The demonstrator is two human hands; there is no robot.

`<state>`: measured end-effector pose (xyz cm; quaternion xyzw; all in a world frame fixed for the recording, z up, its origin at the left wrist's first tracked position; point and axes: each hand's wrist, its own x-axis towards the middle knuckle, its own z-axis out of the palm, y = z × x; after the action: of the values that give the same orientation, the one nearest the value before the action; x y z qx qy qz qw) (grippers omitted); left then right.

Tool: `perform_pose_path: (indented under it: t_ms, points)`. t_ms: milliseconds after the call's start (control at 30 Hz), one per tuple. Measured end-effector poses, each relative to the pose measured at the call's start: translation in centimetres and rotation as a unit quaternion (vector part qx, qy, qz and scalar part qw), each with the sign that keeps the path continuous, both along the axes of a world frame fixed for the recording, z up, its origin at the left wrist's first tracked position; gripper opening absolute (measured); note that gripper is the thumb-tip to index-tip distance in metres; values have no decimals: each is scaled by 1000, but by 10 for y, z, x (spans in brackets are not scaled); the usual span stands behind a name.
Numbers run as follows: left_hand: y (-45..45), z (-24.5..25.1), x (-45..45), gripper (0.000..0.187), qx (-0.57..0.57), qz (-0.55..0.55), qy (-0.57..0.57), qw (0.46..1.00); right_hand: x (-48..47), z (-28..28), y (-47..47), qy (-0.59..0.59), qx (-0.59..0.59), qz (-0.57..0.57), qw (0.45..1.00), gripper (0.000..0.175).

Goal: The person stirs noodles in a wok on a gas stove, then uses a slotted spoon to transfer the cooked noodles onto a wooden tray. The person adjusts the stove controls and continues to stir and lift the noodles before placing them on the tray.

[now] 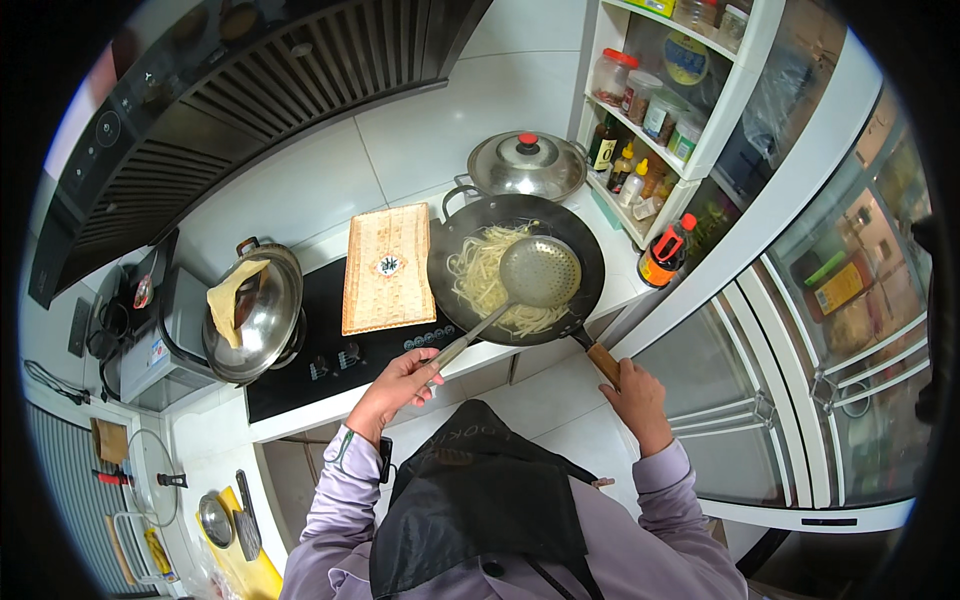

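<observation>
My left hand [397, 391] grips the handle of a perforated metal skimmer [540, 271]. The skimmer's round head lies over pale bean sprouts [480, 274] in a dark wok [587, 255]. My right hand [637, 397] is closed around the wok's wooden handle [604, 365]. Some of the sprouts are hidden beneath the skimmer. Left of the wok, a woven rectangular mat or tray [388, 289] rests over part of the black cooktop [281, 390].
A lidded pan [262, 330] with a tan cloth [226, 304] on it is at the left. Behind the wok sits another lidded pan [495, 169]. A sauce bottle [664, 259] stands by the shelf of jars. A cleaver [246, 529] lies on a yellow board [266, 576] at lower left.
</observation>
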<state>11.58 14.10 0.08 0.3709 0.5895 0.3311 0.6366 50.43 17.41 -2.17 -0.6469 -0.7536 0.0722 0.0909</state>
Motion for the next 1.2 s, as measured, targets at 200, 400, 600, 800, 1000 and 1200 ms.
perform_pose_path:
  t_ms: [200,400,600,800,1000,1200]
  points:
    - [-2,5,3,45,-15,-1,31,999,-13,22,-5,64,104,59,991,47]
    - [-15,31,37,55,48,-121,-13,991,-80,42,-11,433,-334,144,824,44]
    - [-32,52,61,68,168,-239,-70,954,-139,30,2,697,-574,32,429,35]
    - [-75,53,-3,53,157,-133,-101,973,-125,25,-12,772,-467,-141,407,20]
    - [-122,39,-88,40,109,125,-43,985,-104,23,-29,745,-338,-192,543,19]
    - [-130,7,-132,28,58,266,-90,958,-98,11,-36,481,-89,-146,860,31]
